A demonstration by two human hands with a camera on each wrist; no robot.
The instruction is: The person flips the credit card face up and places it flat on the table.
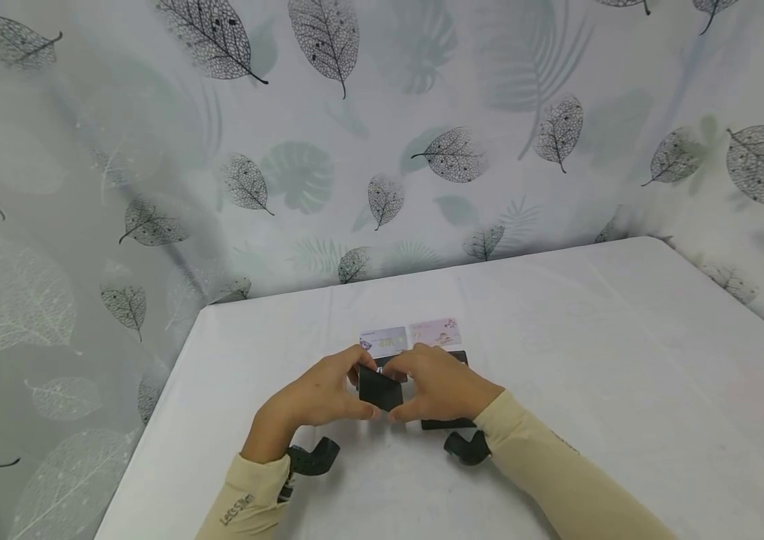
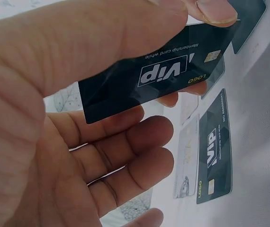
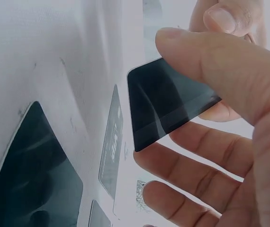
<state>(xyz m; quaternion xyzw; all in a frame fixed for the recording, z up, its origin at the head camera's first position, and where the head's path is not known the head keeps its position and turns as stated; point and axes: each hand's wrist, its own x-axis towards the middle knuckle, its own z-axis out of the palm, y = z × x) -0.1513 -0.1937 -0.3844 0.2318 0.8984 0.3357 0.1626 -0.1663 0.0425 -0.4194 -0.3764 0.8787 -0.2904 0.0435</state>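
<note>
Both hands hold a black membership card [image 1: 380,390] between them, raised over the white table [image 1: 598,375]. My left hand [image 1: 324,391] pinches one end between thumb and fingers, while my right hand [image 1: 446,384] pinches the other. White "Vip" lettering and a gold chip show on the card [image 2: 166,71] in the left wrist view; its plain dark side faces the right wrist camera. Another black VIP card [image 2: 215,151] lies flat on the table beyond the hands. Part of a black card [image 1: 449,424] shows beneath the right hand.
Behind the hands lie a pale lavender card [image 1: 384,342] and a pink card [image 1: 436,332], side by side. Dark curved wrist mounts [image 1: 315,457] hang below both wrists. A leaf-patterned curtain [image 1: 389,150] stands along the table's back and left edges.
</note>
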